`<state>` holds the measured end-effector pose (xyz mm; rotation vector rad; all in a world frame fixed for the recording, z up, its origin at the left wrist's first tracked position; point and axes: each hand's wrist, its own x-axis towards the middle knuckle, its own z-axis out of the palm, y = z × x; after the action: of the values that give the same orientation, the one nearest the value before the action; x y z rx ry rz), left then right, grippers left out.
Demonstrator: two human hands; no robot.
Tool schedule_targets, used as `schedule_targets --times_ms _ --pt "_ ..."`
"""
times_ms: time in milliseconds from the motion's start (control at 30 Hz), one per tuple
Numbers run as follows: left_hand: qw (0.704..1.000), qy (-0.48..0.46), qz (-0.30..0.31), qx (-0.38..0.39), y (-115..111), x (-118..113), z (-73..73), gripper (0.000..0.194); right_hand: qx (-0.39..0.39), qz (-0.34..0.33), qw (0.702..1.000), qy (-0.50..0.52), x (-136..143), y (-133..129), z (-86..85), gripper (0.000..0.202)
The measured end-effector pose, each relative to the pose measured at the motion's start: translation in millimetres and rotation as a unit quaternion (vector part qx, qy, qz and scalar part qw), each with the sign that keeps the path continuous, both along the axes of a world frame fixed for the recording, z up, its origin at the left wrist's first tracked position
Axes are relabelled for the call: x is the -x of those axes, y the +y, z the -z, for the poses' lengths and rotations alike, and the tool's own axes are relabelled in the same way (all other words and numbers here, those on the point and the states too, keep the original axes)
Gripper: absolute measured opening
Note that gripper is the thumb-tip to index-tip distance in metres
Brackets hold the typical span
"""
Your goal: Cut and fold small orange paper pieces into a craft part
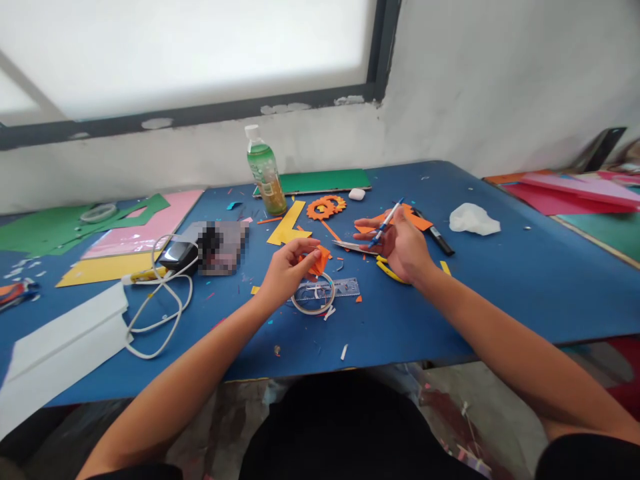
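Observation:
A small folded piece of orange paper [320, 261] is pinched between the thumb and fingers of my left hand [291, 267]. My right hand [403, 243], palm turned up, grips a blue-and-white pen [388, 223] near the thumb. Scissors with yellow handles [390, 271] lie below that hand, their blades pointing left. Behind it is a larger sheet of orange paper [419, 220], partly hidden by the fingers. A roll of tape [331, 303] rests on a clear plastic ruler [347, 287] just under my left hand. Orange toothed paper rings [320, 209] lie farther back.
A green-capped drink bottle [265, 170] stands at the back beside yellow paper [291, 227]. To the left are a white cable [173, 327], a white sheet [70, 340] and green paper [40, 230]. A black marker [440, 240] and crumpled white plastic [474, 219] lie right.

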<state>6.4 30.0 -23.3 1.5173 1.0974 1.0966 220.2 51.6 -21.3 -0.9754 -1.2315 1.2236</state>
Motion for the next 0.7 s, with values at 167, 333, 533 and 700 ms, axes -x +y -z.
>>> schedule_targets --times_ms 167,333,533,700 --pt "0.997 -0.058 -0.006 0.044 -3 -3 -5.3 0.03 0.008 -0.028 0.999 -0.022 2 3 9.3 0.049" --pt "0.992 -0.097 0.018 0.073 -8 -4 -9.7 0.033 -0.056 -0.005 0.997 -0.057 1 6 15.9 0.074" --pt "0.992 -0.106 0.016 0.064 -14 -5 -13.7 0.038 -0.049 -0.04 0.996 -0.056 -2 9 16.3 0.106" --pt "0.988 -0.128 0.02 0.083 -16 -7 -16.0 0.035 -0.091 -0.079 0.986 -0.119 -4 12 22.5 0.094"
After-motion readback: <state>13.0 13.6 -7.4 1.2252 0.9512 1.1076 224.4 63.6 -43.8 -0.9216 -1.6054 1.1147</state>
